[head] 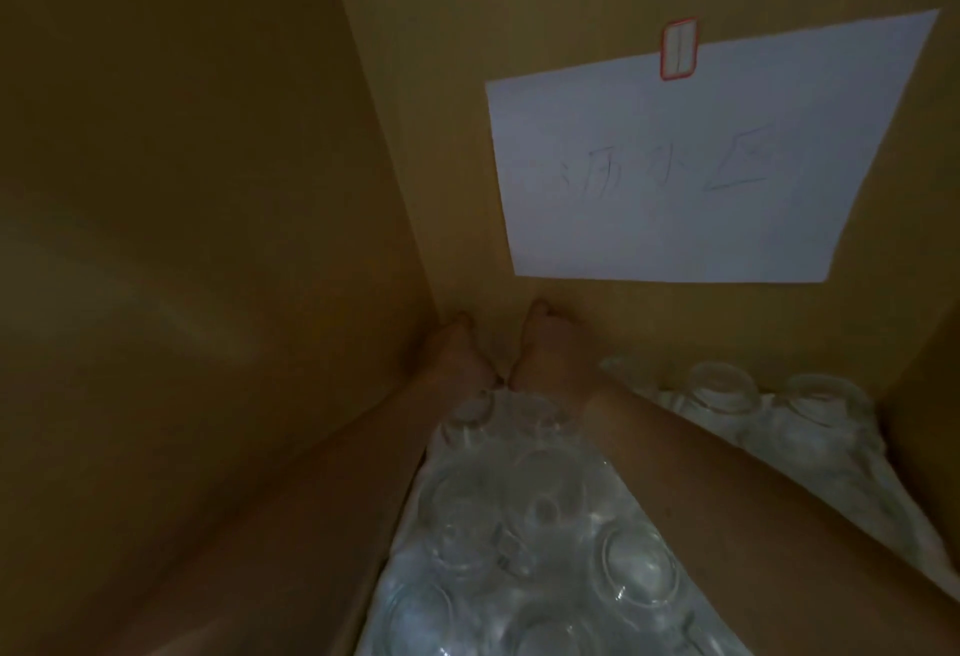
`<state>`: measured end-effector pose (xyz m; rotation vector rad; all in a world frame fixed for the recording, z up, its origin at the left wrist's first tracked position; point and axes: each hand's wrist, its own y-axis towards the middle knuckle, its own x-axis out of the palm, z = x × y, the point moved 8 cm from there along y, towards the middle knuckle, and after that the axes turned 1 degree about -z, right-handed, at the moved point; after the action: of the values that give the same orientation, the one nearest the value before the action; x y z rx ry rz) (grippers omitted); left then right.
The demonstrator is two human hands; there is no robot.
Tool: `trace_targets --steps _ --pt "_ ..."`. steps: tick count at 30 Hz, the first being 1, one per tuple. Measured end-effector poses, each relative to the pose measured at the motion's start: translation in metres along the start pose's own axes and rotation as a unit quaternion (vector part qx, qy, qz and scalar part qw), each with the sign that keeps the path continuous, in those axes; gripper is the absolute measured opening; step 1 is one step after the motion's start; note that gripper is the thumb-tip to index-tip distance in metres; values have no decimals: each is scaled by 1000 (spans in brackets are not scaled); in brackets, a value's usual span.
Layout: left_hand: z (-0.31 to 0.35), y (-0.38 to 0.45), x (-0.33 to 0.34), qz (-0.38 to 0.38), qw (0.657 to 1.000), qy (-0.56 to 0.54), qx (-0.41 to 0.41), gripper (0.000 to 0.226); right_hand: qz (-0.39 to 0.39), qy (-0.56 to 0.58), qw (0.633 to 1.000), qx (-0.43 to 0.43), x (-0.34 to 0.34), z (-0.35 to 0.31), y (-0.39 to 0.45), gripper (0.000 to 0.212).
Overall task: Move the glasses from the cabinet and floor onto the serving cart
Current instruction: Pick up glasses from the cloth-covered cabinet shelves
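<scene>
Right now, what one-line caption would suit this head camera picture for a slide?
Both bare hands, left hand and right hand, reach deep into a dim wooden cabinet over clear drinking glasses, below a clipped white paper sign.

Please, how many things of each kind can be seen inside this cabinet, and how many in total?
Glasses: at least 6, too dim for an exact count
Paper sheet: 1
Red-edged clip: 1
Hands: 2, left hand and right hand
Total: at least 10

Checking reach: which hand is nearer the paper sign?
Right. The right hand lies just below the sign; the left hand lies farther left, by the corner.
</scene>
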<state>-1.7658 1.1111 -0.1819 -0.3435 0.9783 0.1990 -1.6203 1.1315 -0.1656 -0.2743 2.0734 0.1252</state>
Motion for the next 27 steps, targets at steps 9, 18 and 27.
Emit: trace_targets --steps 9,18,27 --pt "29 -41 -41 92 992 -63 64 67 59 66 995 38 -48 -3 -37 58" --pt "73 -156 -123 224 939 -157 209 73 287 94 950 86 -160 -27 -170 94" --pt "36 -281 -103 118 833 -500 205 103 467 259 839 109 -154 -29 -383 78"
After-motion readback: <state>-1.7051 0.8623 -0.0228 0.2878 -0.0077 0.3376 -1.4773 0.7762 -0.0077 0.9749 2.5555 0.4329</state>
